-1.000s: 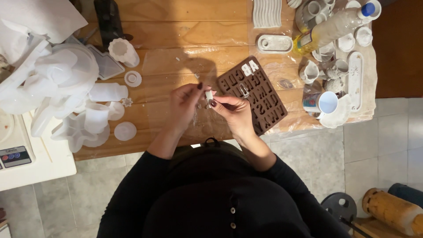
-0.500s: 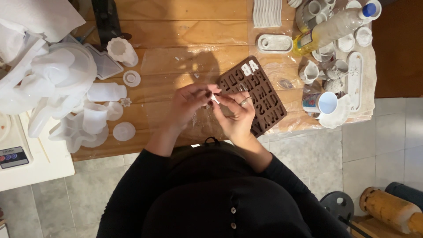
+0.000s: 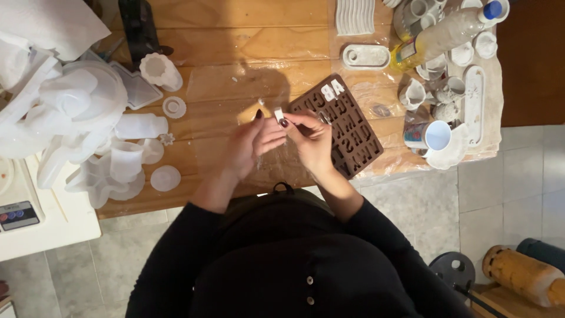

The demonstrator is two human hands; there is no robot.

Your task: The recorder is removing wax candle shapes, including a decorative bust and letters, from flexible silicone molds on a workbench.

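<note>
Two hands over worktop (image 3: pixel 235 23) middle, beside brown letter mould (image 3: pixel 347 126). Left hand (image 3: pixel 250 144) and right hand (image 3: pixel 312 141) fingers pinching small white cast piece (image 3: pixel 279 114). Probably light, stiff, brittle; best gripped by edges.

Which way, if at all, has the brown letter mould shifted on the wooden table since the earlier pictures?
No. The brown letter mould lies at the same spot and angle, below the white oval tray, beside the right hand.
</note>
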